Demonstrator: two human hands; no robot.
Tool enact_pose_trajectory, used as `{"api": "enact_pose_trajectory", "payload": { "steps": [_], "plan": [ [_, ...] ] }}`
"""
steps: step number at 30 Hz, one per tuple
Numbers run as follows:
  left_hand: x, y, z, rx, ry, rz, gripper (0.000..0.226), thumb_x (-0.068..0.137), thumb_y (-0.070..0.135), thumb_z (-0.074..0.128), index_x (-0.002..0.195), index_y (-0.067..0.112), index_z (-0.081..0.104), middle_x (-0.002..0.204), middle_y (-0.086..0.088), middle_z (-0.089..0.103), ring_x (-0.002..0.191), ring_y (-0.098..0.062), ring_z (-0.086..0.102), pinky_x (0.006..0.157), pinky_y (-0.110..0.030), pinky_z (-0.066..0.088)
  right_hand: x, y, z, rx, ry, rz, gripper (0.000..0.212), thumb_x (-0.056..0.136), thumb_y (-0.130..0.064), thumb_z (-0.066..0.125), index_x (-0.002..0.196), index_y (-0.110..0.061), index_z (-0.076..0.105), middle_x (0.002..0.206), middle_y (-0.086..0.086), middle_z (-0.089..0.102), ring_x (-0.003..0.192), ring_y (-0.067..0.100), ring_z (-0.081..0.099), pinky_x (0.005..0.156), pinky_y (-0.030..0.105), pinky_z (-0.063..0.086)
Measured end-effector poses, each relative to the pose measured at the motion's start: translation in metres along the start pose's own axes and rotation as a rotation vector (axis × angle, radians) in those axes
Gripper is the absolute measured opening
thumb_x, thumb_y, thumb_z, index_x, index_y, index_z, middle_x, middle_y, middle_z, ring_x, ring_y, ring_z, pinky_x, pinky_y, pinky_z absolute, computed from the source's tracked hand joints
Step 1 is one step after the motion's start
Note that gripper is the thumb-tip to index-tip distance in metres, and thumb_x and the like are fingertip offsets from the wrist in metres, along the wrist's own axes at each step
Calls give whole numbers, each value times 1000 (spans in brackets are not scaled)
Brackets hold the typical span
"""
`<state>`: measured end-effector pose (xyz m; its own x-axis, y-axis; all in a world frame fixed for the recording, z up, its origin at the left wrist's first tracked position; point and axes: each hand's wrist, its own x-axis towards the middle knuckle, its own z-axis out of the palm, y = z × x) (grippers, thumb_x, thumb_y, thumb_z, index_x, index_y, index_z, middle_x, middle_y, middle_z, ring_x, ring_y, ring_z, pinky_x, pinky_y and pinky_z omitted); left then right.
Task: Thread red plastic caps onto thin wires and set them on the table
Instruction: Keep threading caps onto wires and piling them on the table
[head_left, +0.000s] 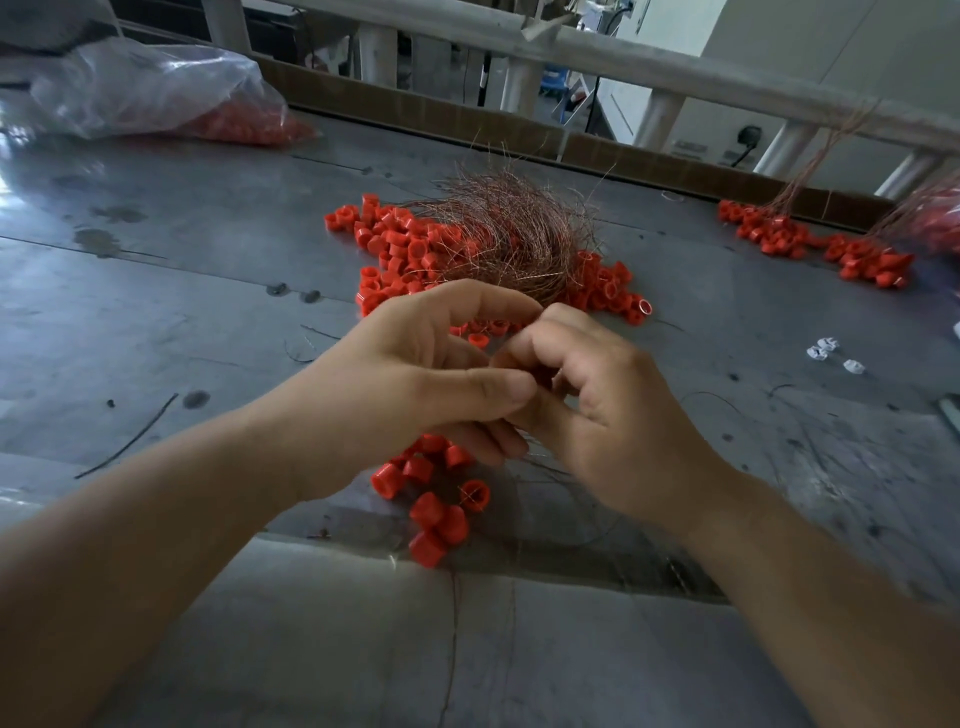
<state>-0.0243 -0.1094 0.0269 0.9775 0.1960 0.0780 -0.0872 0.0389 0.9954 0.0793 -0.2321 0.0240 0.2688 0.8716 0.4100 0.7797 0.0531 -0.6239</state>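
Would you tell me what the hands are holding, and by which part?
The left hand and right hand pinch together at the fingertips. A sliver of a small red plastic cap seems to show between them; which part is hidden.

Red caps (395, 249), small stubby plastic cups, sprawl in a loose heap mid-bench (208, 291), tumbled every way. A wispy tangle of copper wires (511, 234) sits right on top of them. A nearer cluster (434, 499) lies by the front edge, and one has wire across its mouth. Far right is another heap (810, 244), with wires rising out of it. Fine strands (532, 452) are pinched in the fingers of the left hand (415, 374) and right hand (597, 405).
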Motion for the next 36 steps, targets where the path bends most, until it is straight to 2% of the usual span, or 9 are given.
{"api": "enact_pose_trajectory", "payload": {
  "steps": [3,6,10,14,19,22,31,33,36],
  "plan": [
    [1,1,-2,-28,40,-19,38,65,19,71,102,17,63,70,-11,69,59,-22,66,49,-24,53,1,-2,-1,50,41,-12,16,73,-30,67,80,-34,54,79,-9,52,74,0,51,66,9,39],
    [3,4,-6,-99,107,19,37,63,10,74,99,12,63,70,-10,69,57,-17,65,49,-23,54,2,0,-5,181,28,103,32,64,-42,71,91,-35,56,82,-7,61,76,1,57,66,12,45],
    [4,8,-14,-254,168,74,32,67,7,59,98,9,62,68,-9,70,56,-17,66,46,-20,51,3,4,-11,203,49,173,9,70,-36,60,78,-32,61,67,-21,62,64,-4,56,61,10,44],
    [3,8,-17,-218,171,79,34,66,1,55,98,7,62,70,-9,70,55,-17,66,44,-20,49,2,3,-16,137,109,142,8,81,-28,61,74,-25,64,61,-13,59,54,-2,50,52,9,38],
    [3,7,-20,-46,232,57,30,61,1,52,86,11,66,70,-7,70,51,-15,63,39,-16,43,2,8,-20,-25,92,186,13,80,-13,67,69,-19,66,70,-3,60,66,9,54,59,15,42],
    [4,7,-20,76,312,31,19,73,-4,59,81,12,68,70,-8,70,52,-15,64,40,-17,44,2,8,-19,-56,60,204,14,80,-14,68,67,-19,66,71,-4,60,68,9,55,60,17,45],
    [13,8,-54,283,854,79,26,79,-4,59,69,20,64,63,3,66,53,-4,61,42,-14,45,0,13,-12,-236,-191,270,7,83,-25,65,77,-22,68,73,-14,56,72,-1,52,64,7,39],
    [17,1,-61,478,930,55,27,80,0,61,72,25,64,73,3,65,56,-2,59,50,-17,48,0,14,-12,-270,-236,296,10,82,-32,64,80,-24,68,77,-14,57,75,-1,52,65,8,40],
    [21,-11,-64,832,909,-7,26,82,2,59,99,20,68,96,-3,66,79,-12,57,75,-27,46,0,14,-14,-252,-216,338,21,76,-48,61,76,-27,66,75,-13,56,75,-2,51,64,7,39]
  ]
}}
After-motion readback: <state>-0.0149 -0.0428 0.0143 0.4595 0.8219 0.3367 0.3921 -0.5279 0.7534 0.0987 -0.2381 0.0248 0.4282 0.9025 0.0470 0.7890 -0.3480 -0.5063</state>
